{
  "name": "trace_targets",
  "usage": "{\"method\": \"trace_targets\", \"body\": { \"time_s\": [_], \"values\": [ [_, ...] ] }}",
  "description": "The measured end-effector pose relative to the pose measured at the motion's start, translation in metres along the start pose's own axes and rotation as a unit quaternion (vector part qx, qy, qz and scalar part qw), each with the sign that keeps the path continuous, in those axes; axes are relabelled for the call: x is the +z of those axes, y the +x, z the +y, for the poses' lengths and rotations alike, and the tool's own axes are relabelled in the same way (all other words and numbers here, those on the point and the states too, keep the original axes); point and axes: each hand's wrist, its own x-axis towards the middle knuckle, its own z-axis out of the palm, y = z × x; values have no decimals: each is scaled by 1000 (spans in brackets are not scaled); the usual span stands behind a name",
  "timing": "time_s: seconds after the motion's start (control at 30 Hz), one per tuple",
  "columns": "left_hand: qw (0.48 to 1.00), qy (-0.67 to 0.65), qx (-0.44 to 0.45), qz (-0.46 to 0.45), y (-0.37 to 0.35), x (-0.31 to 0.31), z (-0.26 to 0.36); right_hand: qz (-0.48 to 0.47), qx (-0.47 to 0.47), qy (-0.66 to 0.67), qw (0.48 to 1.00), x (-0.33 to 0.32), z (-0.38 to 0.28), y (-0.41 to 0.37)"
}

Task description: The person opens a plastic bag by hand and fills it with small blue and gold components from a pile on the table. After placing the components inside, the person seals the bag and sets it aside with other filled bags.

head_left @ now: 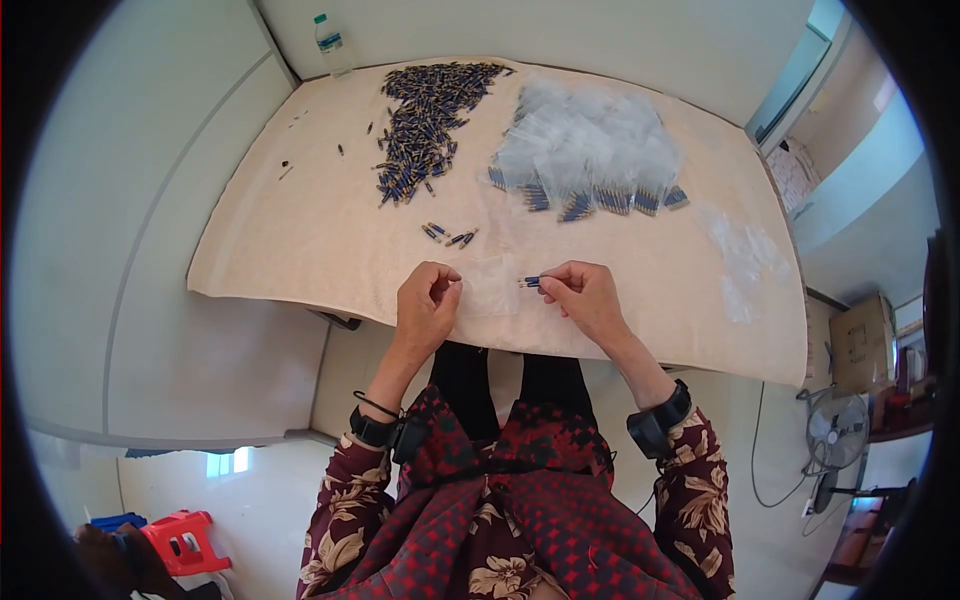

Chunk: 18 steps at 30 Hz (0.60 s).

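Observation:
Near the table's front edge, my left hand pinches the left edge of a clear plastic bag lying in front of me. On the bag's other side, my right hand holds a few small dark blue pieces with gold-coloured ends between thumb and fingers, their tips pointing left at the bag. Just beyond my hands lie several loose pieces of the same kind. Farther back is a large heap of them, and to its right a pile of clear bags with rows of blue pieces inside.
More clear bags lie at the right of the cloth-covered table. A water bottle stands at the back left. On the floor are a red stool, a fan and a cardboard box.

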Motion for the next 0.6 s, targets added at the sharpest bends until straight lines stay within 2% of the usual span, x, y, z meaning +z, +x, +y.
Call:
{"method": "trace_targets", "body": {
  "time_s": [0.03,0.37,0.5,0.6],
  "values": [
    [1000,-19,-20,2,0,0,-1,-8,0,1,1000,1,0,1],
    [1000,-4,-6,-17,0,3,-8,-46,45,-12,998,5,-12,1],
    [1000,7,9,-19,-1,5,-8,-49,18,-29,998,9,-10,0],
    [999,20,25,-17,0,5,-6,-11,-34,-20,999,8,5,6]
  ]
}}
